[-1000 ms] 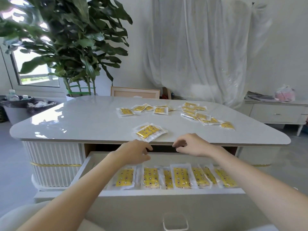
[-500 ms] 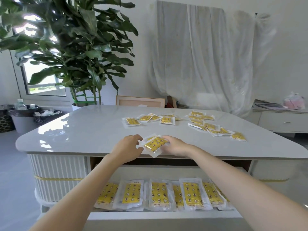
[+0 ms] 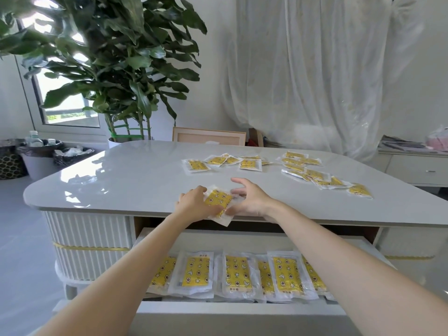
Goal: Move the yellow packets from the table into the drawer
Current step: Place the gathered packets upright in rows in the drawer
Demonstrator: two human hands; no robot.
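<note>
A small stack of yellow packets (image 3: 218,200) in clear wrappers lies at the front edge of the white table (image 3: 145,180), one corner hanging over the edge. My left hand (image 3: 195,202) grips its left side, thumb on top. My right hand (image 3: 249,200) is beside it with fingers spread, its thumb touching the stack's right edge. Below, the open drawer (image 3: 240,311) holds a row of several yellow packets (image 3: 236,274). More packets lie further back on the table, one group in the middle (image 3: 249,164) and another to the right (image 3: 315,175).
A large potted plant (image 3: 116,76) stands behind the table's left end. Bins (image 3: 36,161) sit on the floor at the left. A plastic-draped object (image 3: 315,69) and a low white cabinet (image 3: 417,168) are at the back right.
Both hands rose from the drawer to the stack on the table. The stack has slid to the front edge, and my right hand's fingers have spread away from it.
</note>
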